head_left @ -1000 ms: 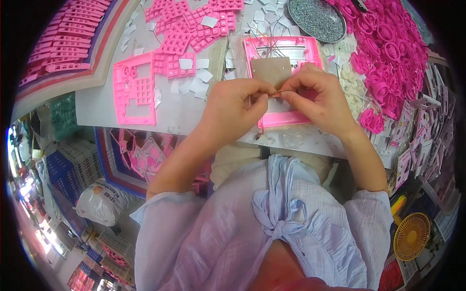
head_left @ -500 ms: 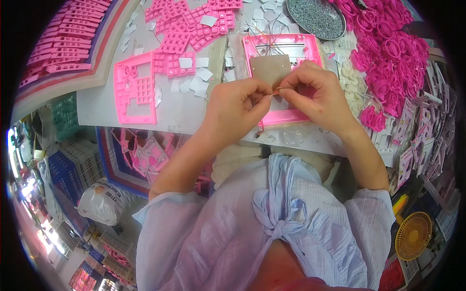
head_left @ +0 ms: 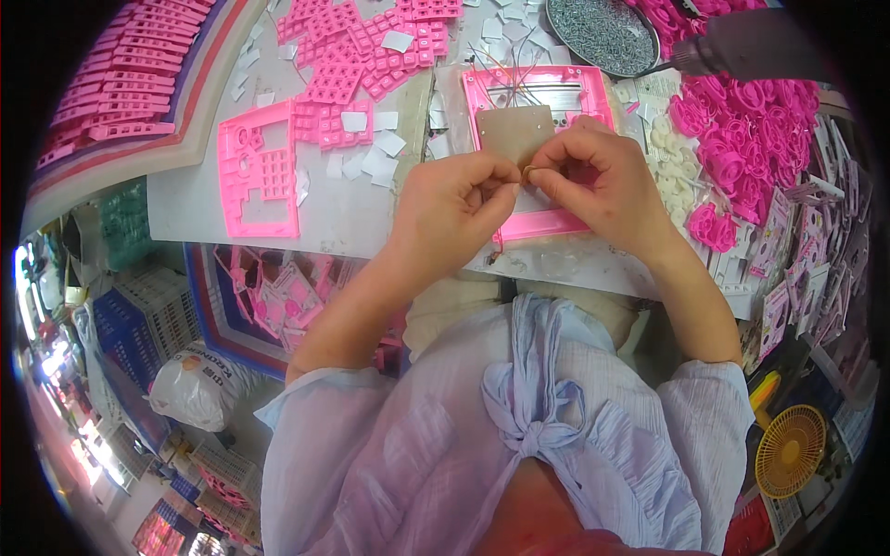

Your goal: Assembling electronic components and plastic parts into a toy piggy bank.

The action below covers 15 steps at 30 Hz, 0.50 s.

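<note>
Bringing both hands together at the front edge of a tan board [head_left: 515, 130], the person worked under my remote camera with the elbows spread. I saw the thumb and forefinger of the right hand [head_left: 607, 185] grasping a tiny orange-tan strand [head_left: 529, 172], its form too small for me to make out. The left hand [head_left: 454, 199] had thumb and forefinger drawn close just beside it, the other fingers curled; whether they gripped the same strand I could not tell. The board lay over the inside of a pink housing [head_left: 547, 223] on the table [head_left: 343, 218], and thin coloured wires [head_left: 515, 85] stood up behind it.

To the left I saw a second pink housing [head_left: 259, 229], with pink keypads [head_left: 336, 80] heaped beyond it and white squares [head_left: 375, 162] scattered about. A dark round dish [head_left: 603, 37] of small metal parts sat behind the work. A dark tool [head_left: 751, 46] reached in from the right above a pile of pink rings [head_left: 732, 176], its thin tip near the dish.
</note>
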{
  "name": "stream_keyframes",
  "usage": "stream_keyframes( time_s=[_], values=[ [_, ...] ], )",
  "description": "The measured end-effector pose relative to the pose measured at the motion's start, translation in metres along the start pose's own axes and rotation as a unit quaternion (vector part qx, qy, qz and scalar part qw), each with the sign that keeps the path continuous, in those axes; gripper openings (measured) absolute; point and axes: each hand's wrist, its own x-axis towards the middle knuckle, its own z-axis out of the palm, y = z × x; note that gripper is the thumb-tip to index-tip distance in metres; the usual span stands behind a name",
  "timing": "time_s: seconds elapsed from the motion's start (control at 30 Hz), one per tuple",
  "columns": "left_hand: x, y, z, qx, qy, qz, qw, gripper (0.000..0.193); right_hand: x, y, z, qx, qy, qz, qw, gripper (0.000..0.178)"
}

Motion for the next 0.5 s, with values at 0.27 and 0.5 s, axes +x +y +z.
stream_keyframes(
  time_s=[0.27, 0.5],
  values=[
    [0.001, 0.003, 0.003, -0.054, -0.014, -0.021, 0.998, 0.009, -0.009, -0.01, 0.009, -0.211, 0.115, -0.196, 0.951, 0.024],
    [-0.002, 0.011, 0.004, -0.003, -0.004, 0.012, 1.0, 0.01, -0.027, -0.001, 0.023, -0.006, 0.095, -0.046, 0.994, 0.017]
  ],
)
